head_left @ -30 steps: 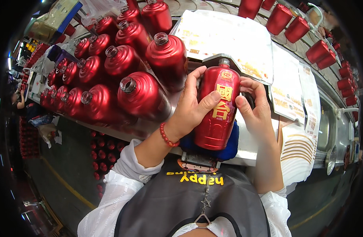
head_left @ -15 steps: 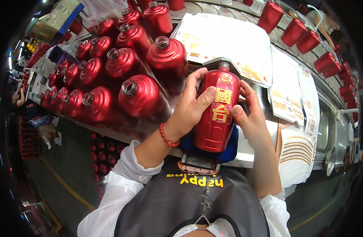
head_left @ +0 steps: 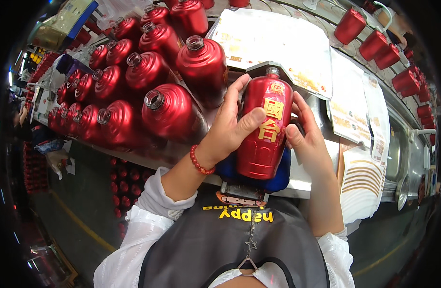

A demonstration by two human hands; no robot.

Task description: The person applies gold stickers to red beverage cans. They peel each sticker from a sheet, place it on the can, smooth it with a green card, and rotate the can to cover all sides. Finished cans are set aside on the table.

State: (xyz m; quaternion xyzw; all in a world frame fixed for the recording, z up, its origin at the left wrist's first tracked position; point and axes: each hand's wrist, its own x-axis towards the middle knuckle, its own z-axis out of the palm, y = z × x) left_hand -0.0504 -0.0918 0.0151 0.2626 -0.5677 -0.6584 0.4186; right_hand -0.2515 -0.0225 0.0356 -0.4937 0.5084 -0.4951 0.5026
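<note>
A glossy red glass bottle (head_left: pixel 261 161) with raised gold characters on its front lies on its back before me, its clear neck pointing away. My left hand (head_left: pixel 232 125) grips it from the left, thumb on the gold lettering and fingers round the edge. From the other side, my right hand (head_left: pixel 308 137) holds the bottle with its thumb against the right edge and bent fingers higher up. Beneath the bottle's base is a blue pad (head_left: pixel 283 169). A dark metal plate (head_left: pixel 264 65) sits behind the neck. The bottle's underside is hidden.
Several uncapped red bottles (head_left: pixel 172 113) crowd the table at left. Printed white sheets (head_left: pixel 273 41) cover the bench beyond and to the right. A curved conveyor (head_left: pixel 321 14) carries more red bottles (head_left: pixel 350 26). At far right is a steel sink (head_left: pixel 395 149).
Bottles on the conveyor have travelled to the right. Both hands keep their hold on the bottle, with the thumbs in nearly the same places. The view has shifted slightly.
</note>
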